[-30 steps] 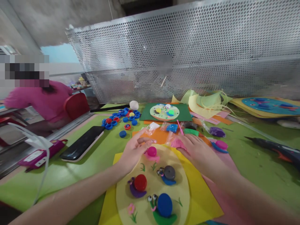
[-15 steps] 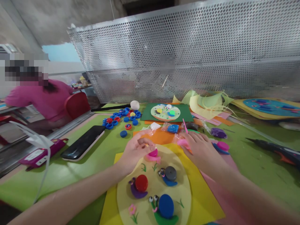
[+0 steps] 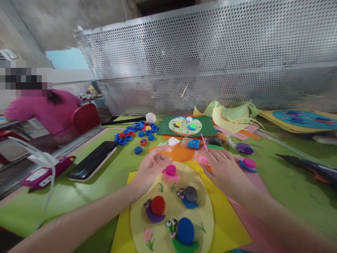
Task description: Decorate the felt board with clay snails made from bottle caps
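Observation:
My left hand (image 3: 152, 168) is raised just left of a small snail with a pink cap shell (image 3: 171, 170); its thumb and fingertips are drawn together, and anything between them is too small to make out. My right hand (image 3: 221, 168) reaches over a lump of pink clay (image 3: 203, 161) in clear wrapping, fingers bent round it. A thin pink stick (image 3: 204, 141) rises beside those fingers. Below the hands lies a pale yellow paper oval (image 3: 164, 230) bearing snails with red (image 3: 158, 205), grey (image 3: 190, 194) and blue (image 3: 185, 230) caps, plus a pink clay flower (image 3: 147, 234).
Blue and red bottle caps (image 3: 128, 138) are heaped behind a phone (image 3: 93, 160). A purple power strip (image 3: 50, 172) lies at left, a dark pointed tool (image 3: 302, 167) at right. Bagged clay (image 3: 193, 143) and a finished snail picture (image 3: 185, 125) stand before the perforated metal panel (image 3: 223, 52).
My left hand has drawn slightly up and left from the pink snail, uncovering its cap. My right hand stays at the pink clay. The whole view has shifted slightly.

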`<state>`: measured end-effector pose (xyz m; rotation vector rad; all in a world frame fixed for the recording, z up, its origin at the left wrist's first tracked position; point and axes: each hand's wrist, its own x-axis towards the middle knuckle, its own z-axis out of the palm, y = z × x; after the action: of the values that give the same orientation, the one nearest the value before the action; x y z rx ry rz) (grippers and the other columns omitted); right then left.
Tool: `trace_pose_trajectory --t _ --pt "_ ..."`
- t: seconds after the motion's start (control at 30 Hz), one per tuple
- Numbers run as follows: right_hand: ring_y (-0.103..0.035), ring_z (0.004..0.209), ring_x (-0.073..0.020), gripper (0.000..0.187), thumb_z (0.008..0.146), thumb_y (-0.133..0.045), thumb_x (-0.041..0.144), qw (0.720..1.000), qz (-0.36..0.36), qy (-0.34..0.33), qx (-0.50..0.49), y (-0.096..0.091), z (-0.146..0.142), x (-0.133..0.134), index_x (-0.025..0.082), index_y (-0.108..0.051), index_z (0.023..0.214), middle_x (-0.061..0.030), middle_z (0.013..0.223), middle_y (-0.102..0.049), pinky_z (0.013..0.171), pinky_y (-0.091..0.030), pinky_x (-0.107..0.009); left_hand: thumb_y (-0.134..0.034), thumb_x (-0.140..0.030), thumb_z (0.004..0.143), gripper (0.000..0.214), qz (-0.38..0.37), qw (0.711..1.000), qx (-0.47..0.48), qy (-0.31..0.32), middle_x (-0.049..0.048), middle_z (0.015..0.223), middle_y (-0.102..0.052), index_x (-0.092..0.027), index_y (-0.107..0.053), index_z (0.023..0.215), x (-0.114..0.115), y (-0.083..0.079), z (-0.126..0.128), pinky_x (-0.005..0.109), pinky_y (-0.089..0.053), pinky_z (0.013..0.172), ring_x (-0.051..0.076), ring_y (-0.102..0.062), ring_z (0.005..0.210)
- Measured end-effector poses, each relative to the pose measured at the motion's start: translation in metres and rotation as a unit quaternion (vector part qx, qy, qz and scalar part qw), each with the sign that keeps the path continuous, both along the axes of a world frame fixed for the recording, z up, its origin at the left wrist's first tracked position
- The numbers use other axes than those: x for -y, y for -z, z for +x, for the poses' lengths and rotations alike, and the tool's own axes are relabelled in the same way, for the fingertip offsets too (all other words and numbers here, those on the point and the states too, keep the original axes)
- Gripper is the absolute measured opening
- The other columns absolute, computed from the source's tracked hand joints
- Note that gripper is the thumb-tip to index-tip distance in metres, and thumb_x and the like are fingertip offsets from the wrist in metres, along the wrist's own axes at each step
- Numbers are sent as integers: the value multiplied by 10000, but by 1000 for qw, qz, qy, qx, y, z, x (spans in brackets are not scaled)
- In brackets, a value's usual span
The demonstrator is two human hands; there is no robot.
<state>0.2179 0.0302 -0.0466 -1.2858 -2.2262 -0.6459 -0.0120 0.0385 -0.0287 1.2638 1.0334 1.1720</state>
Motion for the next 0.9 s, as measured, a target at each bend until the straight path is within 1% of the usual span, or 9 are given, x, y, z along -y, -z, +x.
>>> trace_pose_trajectory --t 0.17,0.43,0.67,0.8,0.9 --pt "-597 878 -243 263 870 -419 190 1000 4 -3 1 -2 0 1 110 -564 1074 -120 926 -663 767 -433 -385 -727 -198 685 450 -6 1000 -3 14 -18 741 -648 -176 -549 1098 1 -2 0 241 -454 715 127 -608 750" --pt "-601 876 -247 261 868 -423 193 1000 10 -12 0 0 -1 2 97 -567 1063 -130 920 -659 761 -433 -392 -733 -147 655 484 2 999 11 37 -52 701 -621 -179 -525 1091 0 1 0 235 -463 711 101 -591 697" --pt "-608 863 -250 254 874 -416 190 1000 11 -19 -11 0 -1 2 88 -580 1040 -132 893 -662 753 -442 -393 -683 -195 741 373 -4 999 16 34 -40 707 -643 -184 -533 1082 -1 2 -2 214 -465 688 101 -615 714" --pt "-615 844 -247 261 878 -417 187 999 9 -32 -19 -4 -2 4 80 -584 1046 -127 881 -668 734 -459 -397 -717 -174 702 434 -9 999 21 42 -31 721 -668 -189 -529 1093 1 2 -1 246 -484 720 129 -644 745" --pt "-626 841 -222 245 883 -414 173 998 -3 -49 -34 -11 -5 9 108 -596 1033 -99 895 -681 751 -474 -384 -745 -146 657 494 -11 998 29 52 -31 724 -672 -185 -517 1093 1 2 0 252 -498 706 129 -646 716"
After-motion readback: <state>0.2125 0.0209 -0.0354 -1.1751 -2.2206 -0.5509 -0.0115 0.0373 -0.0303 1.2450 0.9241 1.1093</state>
